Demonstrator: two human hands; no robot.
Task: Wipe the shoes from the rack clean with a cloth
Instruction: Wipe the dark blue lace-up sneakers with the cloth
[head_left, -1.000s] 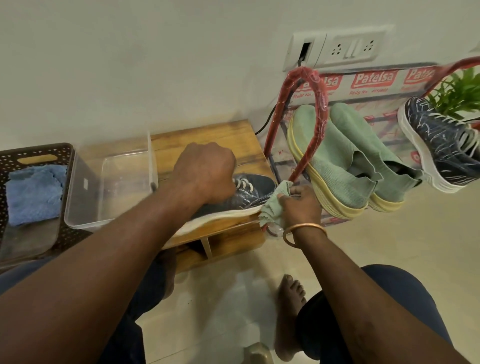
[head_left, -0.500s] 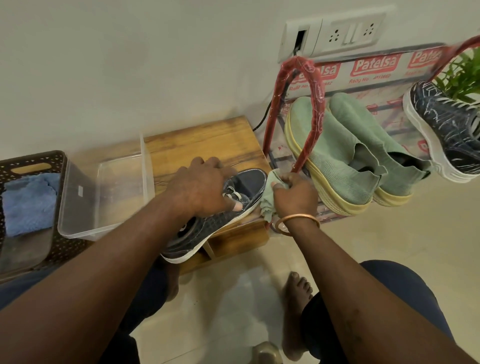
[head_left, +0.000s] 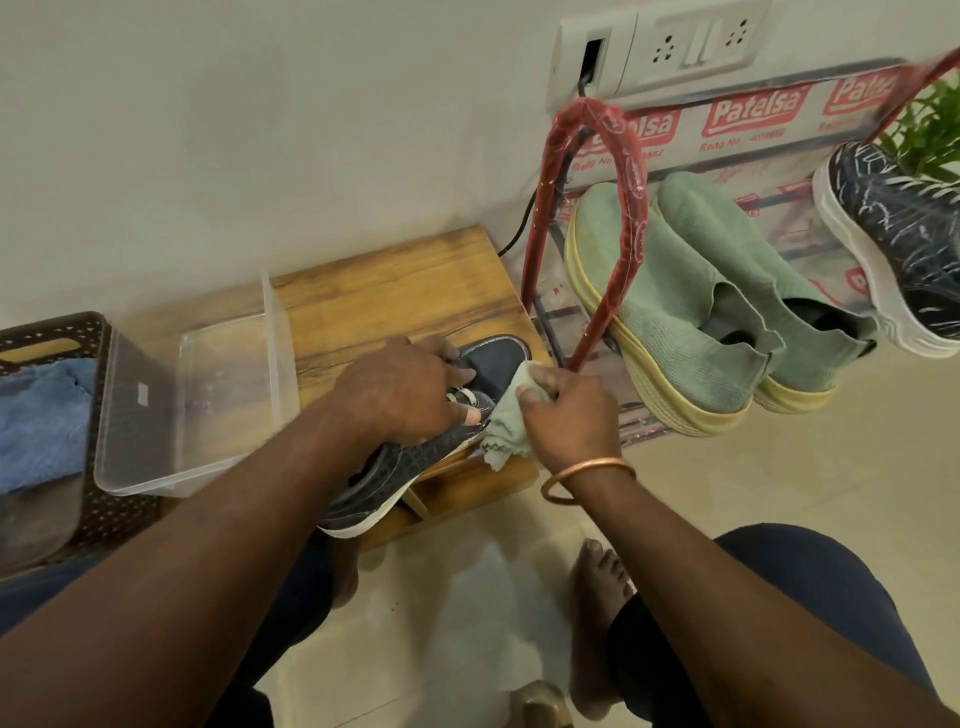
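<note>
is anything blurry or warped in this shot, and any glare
Head view: the clear box and brown basket at the left edge look smeared; the left hand gripping the dark shoe and the right hand holding the cloth are fairly sharp. The wide lens tilts the socket plate at top right. Light is soft, with only a mild sheen on the floor tiles.

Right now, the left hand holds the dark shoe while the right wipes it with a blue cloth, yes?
No: the head view shows the cloth in the right hand is pale green, not blue. The left hand holds the dark shoe.
</note>
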